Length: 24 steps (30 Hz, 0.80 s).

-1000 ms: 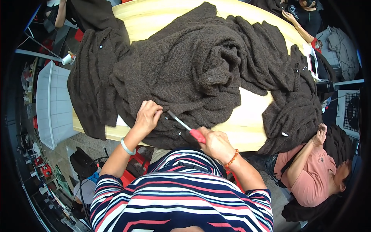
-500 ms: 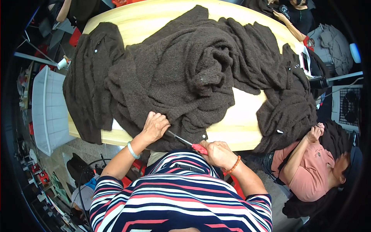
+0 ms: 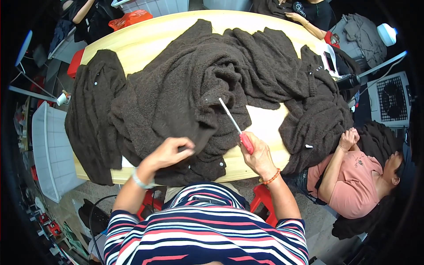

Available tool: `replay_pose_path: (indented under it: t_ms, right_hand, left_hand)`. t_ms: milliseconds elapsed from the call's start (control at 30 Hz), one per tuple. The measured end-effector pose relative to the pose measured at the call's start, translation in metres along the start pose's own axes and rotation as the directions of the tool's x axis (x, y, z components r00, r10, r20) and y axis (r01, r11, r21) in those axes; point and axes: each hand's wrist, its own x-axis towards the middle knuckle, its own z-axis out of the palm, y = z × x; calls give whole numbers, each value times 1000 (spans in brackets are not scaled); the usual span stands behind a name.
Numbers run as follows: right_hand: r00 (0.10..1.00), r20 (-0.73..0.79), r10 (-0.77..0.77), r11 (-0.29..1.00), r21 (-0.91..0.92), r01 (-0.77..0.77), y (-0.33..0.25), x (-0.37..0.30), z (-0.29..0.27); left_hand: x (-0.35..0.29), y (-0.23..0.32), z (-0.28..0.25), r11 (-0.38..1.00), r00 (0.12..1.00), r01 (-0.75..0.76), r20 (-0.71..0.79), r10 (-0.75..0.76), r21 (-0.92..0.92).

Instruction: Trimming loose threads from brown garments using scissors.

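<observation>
A large dark brown knitted garment (image 3: 176, 97) lies bunched over the table in front of me. My left hand (image 3: 170, 153) is at its near edge, fingers curled and pressed on the knit; motion blurs the cloth beside them. My right hand (image 3: 260, 157) is closed round the red handle of a tool with a long, thin metal shaft (image 3: 230, 115). That shaft points up and left over the folds of the garment, its tip near a raised fold. Small white dots (image 3: 221, 164) show on the garment's lower edge.
More dark knitwear lies at the left (image 3: 95, 119) and right (image 3: 316, 115) of the pale wooden table (image 3: 260, 170). A white plastic bin (image 3: 53, 150) stands left. At the right sits a co-worker in a pink shirt (image 3: 349, 185); another person's arm (image 3: 309, 26) reaches in at the far right.
My right hand has lifted the red-handled tool away from my left hand, and its shaft now points farther up. The left hand's fingers have curled differently, and the view has shifted.
</observation>
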Motion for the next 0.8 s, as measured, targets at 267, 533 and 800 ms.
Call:
replay_pose_path:
  t_ms: [267, 533, 800]
  right_hand:
    - [991, 115, 74, 997, -24, -72, 22, 3, 2]
    - [977, 156, 147, 986, -103, -132, 27, -10, 5]
    - [947, 196, 255, 965, -119, -235, 32, -54, -14]
  left_hand:
    - [-113, -27, -41, 512, 860, 358, -63, -506, 781]
    - [-1, 9, 67, 669, 969, -134, -43, 242, 731]
    - [36, -68, 70, 795, 942, -168, -142, 303, 583]
